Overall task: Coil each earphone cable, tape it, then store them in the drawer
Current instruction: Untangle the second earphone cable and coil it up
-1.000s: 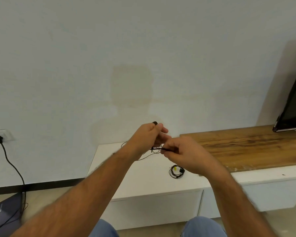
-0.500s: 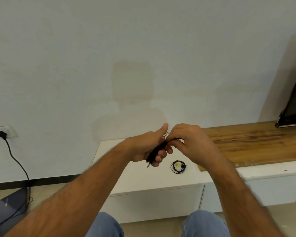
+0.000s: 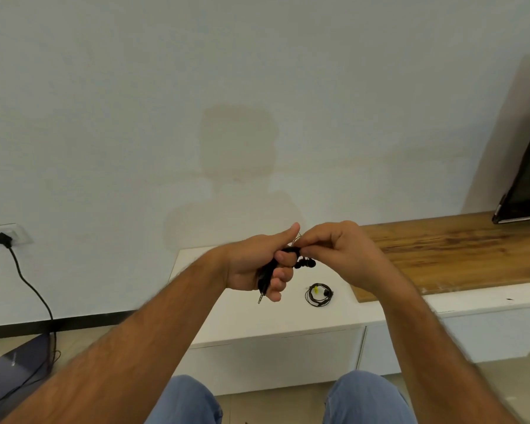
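**Q:** Which earphone was in my grip, and how was it oriented?

**A:** My left hand [image 3: 259,266] was clenched around a black earphone cable [image 3: 268,272] gathered into a bundle. The bundle's long axis ran diagonally through my fist: the jack plug [image 3: 260,298] pointed out below my little finger, down and toward me, while the earbuds [image 3: 305,263] hung just beyond my index finger, on the side facing my other hand.

**Q:** And the other hand?

**A:** My right hand [image 3: 338,255] pinched the upper end of the bundle, its fingertips touching those of the left. A thin strand of cable rose between the two thumbs. Whether I held tape there I could not tell; none showed.

**Q:** Where did the rest of the work lie from that grip?

**A:** A second earphone [image 3: 318,294], already coiled and marked with a yellow piece, lay on the white cabinet [image 3: 227,313] below my right hand and just beside the plug end. The drawer front [image 3: 276,356] sat lower again, nearer my knees, and closed.

**Q:** What did the coming move turn on?

**A:** In my judgement, on the bundle's upper end: it lay at the right hand's fingertips, so that hand was placed to wrap while the left held the coil.
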A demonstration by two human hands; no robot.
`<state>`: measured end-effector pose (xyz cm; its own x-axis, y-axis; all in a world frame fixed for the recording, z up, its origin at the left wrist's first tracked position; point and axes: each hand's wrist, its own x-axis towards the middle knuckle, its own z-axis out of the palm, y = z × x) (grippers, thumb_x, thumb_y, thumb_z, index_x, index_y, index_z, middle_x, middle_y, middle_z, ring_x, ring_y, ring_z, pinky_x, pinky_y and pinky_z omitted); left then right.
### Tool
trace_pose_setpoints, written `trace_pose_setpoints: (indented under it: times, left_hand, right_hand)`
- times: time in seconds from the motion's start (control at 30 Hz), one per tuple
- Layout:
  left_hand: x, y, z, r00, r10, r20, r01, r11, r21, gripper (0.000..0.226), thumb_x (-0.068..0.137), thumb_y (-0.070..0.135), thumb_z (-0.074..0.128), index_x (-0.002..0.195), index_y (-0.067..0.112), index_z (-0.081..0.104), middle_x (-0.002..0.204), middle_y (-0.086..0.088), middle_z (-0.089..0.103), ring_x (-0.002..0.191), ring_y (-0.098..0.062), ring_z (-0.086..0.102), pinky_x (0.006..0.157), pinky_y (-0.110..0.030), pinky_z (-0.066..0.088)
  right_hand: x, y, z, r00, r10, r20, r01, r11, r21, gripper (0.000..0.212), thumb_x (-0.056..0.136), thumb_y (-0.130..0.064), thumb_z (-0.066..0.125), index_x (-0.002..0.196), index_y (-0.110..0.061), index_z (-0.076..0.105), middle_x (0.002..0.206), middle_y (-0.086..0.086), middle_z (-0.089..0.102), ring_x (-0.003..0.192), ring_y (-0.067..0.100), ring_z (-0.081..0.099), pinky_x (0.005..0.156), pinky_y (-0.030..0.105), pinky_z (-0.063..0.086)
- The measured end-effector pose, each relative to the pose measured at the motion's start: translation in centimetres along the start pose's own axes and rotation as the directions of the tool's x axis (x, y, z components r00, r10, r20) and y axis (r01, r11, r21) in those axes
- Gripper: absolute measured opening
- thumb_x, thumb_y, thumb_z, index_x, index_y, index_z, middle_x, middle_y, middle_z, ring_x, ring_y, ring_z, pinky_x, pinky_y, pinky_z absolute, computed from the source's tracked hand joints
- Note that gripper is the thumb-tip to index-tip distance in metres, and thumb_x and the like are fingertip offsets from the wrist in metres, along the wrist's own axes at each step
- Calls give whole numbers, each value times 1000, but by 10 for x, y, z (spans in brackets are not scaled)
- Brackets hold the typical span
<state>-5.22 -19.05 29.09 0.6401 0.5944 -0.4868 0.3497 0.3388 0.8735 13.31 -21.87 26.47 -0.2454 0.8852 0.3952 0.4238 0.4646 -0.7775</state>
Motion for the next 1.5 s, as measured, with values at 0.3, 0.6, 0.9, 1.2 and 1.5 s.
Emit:
trace_pose_setpoints:
  times: [0.3, 0.6, 0.9, 1.2, 1.5]
  left_hand:
    - [-4, -1, -6, 992, 113, -52, -119, 985, -127, 55, 87, 61, 38, 46, 24, 31, 41, 5, 29, 33, -10, 31, 37, -19, 38]
    - [4, -12, -10, 968, 173, -179, -213, 949, -234, 58, 93, 61, 35, 50, 22, 31, 43, 4, 31, 34, -10, 34, 39, -22, 40]
    - [30, -56, -25, 863, 148, -483, -275, 940, -203, 54, 94, 56, 47, 59, 15, 42, 50, -1, 43, 42, -16, 43, 46, -25, 46]
    - [59, -104, -55, 795, 123, -594, -221, 971, -94, 52, 100, 48, 37, 96, 5, 67, 80, -8, 72, 72, -21, 69, 69, -34, 57]
    - [88, -162, -111, 773, 58, -632, -100, 995, -31, 14, 92, 25, 62, 101, 17, 69, 97, 0, 73, 82, -10, 70, 73, -28, 51]
  right_hand:
    - [0, -1, 11, 1000, 22, -3, -21, 977, 211, 29, 95, -6, 57, 100, -28, 75, 96, -3, 76, 97, 15, 69, 92, 35, 53]
    - [4, 3, 46, 979, 152, -135, -68, 871, 487, 24, 88, 1, 64, 95, -18, 77, 93, 5, 77, 93, 21, 72, 90, 34, 55]
    - [0, 25, 91, 938, 259, -229, -137, 886, 442, 21, 87, 2, 63, 84, -13, 79, 76, 5, 76, 73, 16, 71, 75, 26, 56]
    - [12, 75, 116, 893, 397, -213, -316, 888, 333, 17, 83, 0, 66, 78, -12, 77, 69, 4, 72, 66, 16, 68, 72, 30, 58]
    - [44, 155, 165, 844, 530, -83, -486, 822, 297, 12, 82, -1, 67, 76, -6, 76, 73, 9, 73, 74, 28, 71, 80, 43, 59]
